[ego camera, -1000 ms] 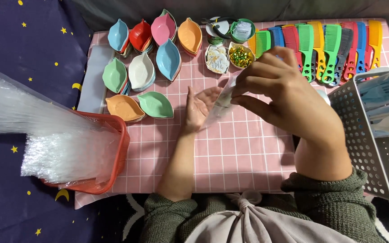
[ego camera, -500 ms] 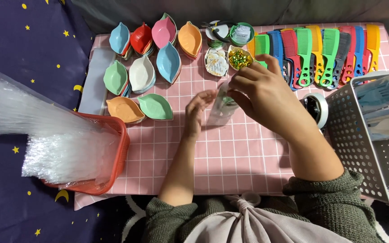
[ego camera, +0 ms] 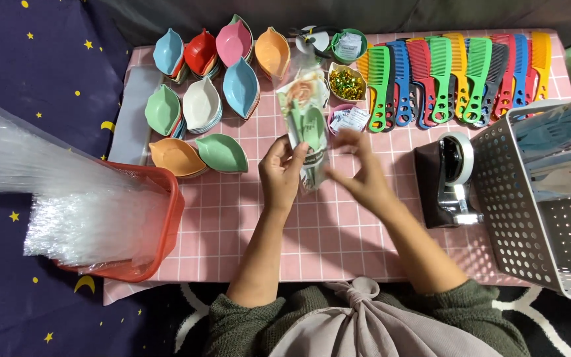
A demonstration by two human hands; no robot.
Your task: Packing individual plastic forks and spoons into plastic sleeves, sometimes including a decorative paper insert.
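My left hand [ego camera: 281,173] grips a clear plastic bag [ego camera: 305,125] that holds a green spoon and fork set, and holds it upright above the pink checked mat [ego camera: 325,231]. My right hand [ego camera: 359,173] hovers just to the right of the bag, fingers spread and blurred, and touches nothing that I can make out. Leaf-shaped dishes [ego camera: 206,99] in blue, red, pink, orange, green and white lie to the left of the bag. A row of coloured combs [ego camera: 457,76] lies at the back right.
A red basket [ego camera: 160,218] full of clear bags [ego camera: 54,198] stands at the left. A black tape dispenser [ego camera: 451,175] sits by a white perforated basket [ego camera: 523,198] with packed cutlery at the right. Small bowls with gold twist ties [ego camera: 345,82] and paper slips [ego camera: 349,119] sit behind the bag.
My right hand has let go of the bag and drawn back to the right. The left hand now holds the bag upright, and the tape dispenser has come fully into view.
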